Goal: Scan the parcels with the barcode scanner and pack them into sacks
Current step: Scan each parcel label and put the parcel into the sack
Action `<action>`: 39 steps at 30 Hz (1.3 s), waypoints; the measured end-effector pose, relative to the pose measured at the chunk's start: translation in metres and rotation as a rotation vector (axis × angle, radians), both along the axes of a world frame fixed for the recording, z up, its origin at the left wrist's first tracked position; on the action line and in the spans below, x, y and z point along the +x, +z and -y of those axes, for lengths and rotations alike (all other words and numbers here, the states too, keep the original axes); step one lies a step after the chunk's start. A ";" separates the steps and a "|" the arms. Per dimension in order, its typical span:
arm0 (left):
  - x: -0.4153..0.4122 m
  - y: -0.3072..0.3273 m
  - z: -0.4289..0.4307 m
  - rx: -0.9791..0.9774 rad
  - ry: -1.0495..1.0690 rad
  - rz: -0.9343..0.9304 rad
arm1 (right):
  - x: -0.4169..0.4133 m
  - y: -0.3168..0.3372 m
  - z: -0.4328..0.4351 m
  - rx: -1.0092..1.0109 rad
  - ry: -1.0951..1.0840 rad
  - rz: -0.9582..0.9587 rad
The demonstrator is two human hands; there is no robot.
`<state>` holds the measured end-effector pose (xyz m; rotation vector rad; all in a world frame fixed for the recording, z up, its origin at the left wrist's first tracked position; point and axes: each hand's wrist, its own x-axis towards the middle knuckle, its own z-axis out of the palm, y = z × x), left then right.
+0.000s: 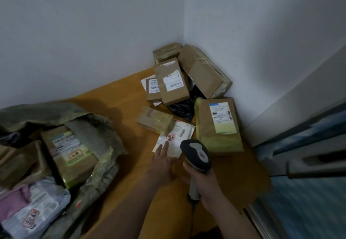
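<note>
My right hand (206,184) grips the handle of a grey and black barcode scanner (196,156), its head pointing toward the parcel pile. My left hand (164,162) reaches forward with straight fingers, its fingertips touching the near edge of a flat white mailer (177,136) with a red stamp. A small taped cardboard box (155,120) lies on the mailer's far corner. At the left, an open grey-green sack (101,141) holds several parcels, among them a brown box (69,152) with a label.
Several cardboard parcels (172,81) are heaped in the corner of the wooden floor (119,96), with a larger yellow-taped box (219,124) at the right. White walls close off the back and right. A blurred door frame (309,156) runs along the right.
</note>
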<state>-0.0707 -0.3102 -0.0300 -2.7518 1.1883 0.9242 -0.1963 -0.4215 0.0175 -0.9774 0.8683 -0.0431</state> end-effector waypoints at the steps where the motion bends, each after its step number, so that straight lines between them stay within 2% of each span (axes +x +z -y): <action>1: 0.000 -0.006 0.006 0.048 -0.042 0.018 | -0.003 -0.004 0.004 -0.008 0.003 -0.020; 4: -0.004 -0.022 0.013 0.111 -0.071 0.022 | -0.014 -0.009 0.012 -0.013 0.017 -0.032; 7: -0.010 -0.028 0.009 0.065 -0.004 0.000 | -0.021 -0.013 0.020 0.000 0.034 -0.021; 9: -0.014 -0.024 0.006 -0.036 0.095 0.023 | -0.022 -0.012 0.024 -0.008 0.036 -0.032; 14: -0.028 0.009 -0.004 -0.444 0.452 0.189 | -0.019 -0.005 0.028 0.014 0.087 0.006; 18: -0.037 0.047 -0.018 -0.660 0.694 0.264 | -0.009 0.005 0.022 0.040 0.123 0.059; 24: -0.045 0.110 -0.050 -0.991 1.156 -0.072 | 0.005 0.032 -0.002 0.014 0.175 0.167; 27: -0.041 0.136 -0.071 -1.147 1.208 -0.295 | 0.016 0.052 -0.015 0.042 0.238 0.267; 29: -0.038 0.148 -0.084 -1.155 1.158 -0.351 | 0.025 0.063 -0.022 0.040 0.277 0.330; 30: -0.036 0.152 -0.089 -1.118 1.131 -0.312 | 0.029 0.069 -0.025 0.029 0.287 0.357; 33: -0.031 0.156 -0.101 -0.972 1.051 0.005 | 0.039 0.079 -0.030 0.009 0.281 0.397; 35: -0.026 0.160 -0.106 -0.947 1.043 0.161 | 0.044 0.085 -0.031 -0.005 0.293 0.435; 37: -0.022 0.167 -0.109 -0.983 1.024 0.224 | 0.048 0.089 -0.030 -0.028 0.293 0.456; 39: -0.019 0.176 -0.110 -1.059 1.027 0.193 | 0.048 0.090 -0.031 -0.037 0.302 0.460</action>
